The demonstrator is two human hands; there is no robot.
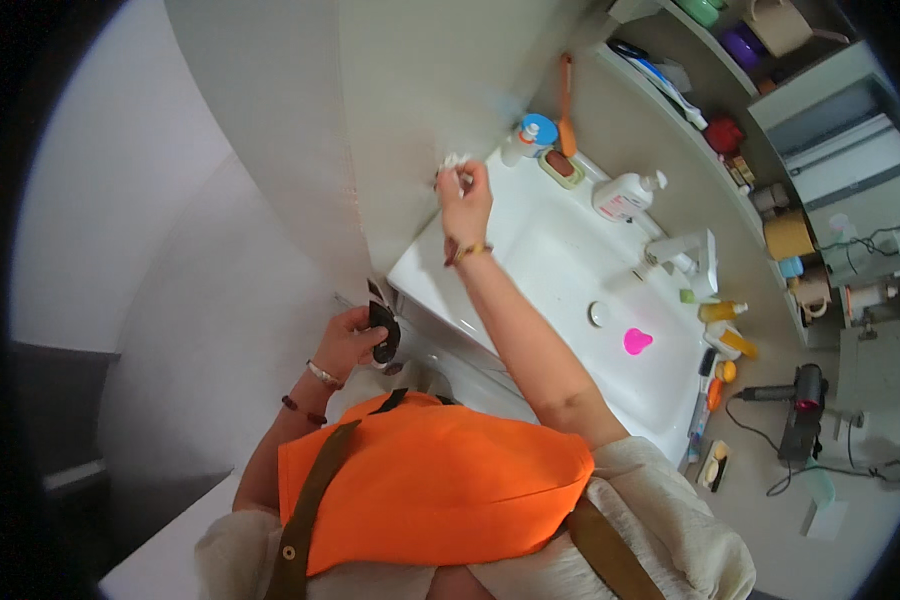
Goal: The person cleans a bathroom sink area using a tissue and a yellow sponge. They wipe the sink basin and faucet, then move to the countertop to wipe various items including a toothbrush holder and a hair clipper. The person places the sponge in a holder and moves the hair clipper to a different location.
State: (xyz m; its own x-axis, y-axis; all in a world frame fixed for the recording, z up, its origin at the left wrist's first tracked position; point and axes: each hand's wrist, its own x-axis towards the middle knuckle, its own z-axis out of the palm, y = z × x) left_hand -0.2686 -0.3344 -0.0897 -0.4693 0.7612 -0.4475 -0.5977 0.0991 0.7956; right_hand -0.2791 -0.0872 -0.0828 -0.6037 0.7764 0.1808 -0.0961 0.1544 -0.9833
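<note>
My right hand reaches over the far left corner of the white washbasin, close to the wall. Its fingers are closed on a small crumpled white wad, perhaps tissue. Low at the left, beside the basin's outer edge, my left hand grips a black object with a flat, rounded shape; its exact kind is unclear. A bar of brown soap in a pale green dish sits on the rim, near a white pump bottle and a blue-lidded container.
A large white pump bottle and the faucet stand along the basin's back. A pink item lies by the drain. Wall shelves hold cups and toothbrush-like items. A hair dryer hangs at the right.
</note>
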